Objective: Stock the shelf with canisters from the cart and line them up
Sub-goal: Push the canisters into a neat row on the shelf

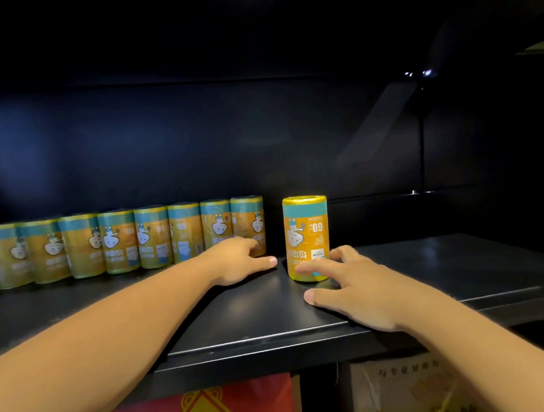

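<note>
A black shelf [430, 278] of smooth, faintly glossy board fills the view, its front edge running across at 6 o'clock. At 9 o'clock a row [118, 242] of short round canisters stands upright against the dark back wall. They are wrapped in shiny orange film with a teal band near the top and a white cartoon figure. The print reads upside down. The row is dim and blurred, and its far end is cut off by the left edge.

One more canister [304, 232] stands alone and upright at 3 o'clock of the row, apart from it and better lit, with a gold rim on top.

The left hand [236, 264] lies on the shelf with the thumb straight. Its fingers reach loosely to the lower front of the end canister [249, 217]; the tips are hard to make out.

The right hand [360, 289] is spread flat. Its index finger lies across the lone canister's base, the other fingers are at its 3 o'clock side, and the thumb rests on the shelf, clear of it.

Under the shelf, a red pack [207, 409] with a yellow pattern sits at 6 o'clock and a cardboard box [399, 390] at 5 o'clock, both cut off.
</note>
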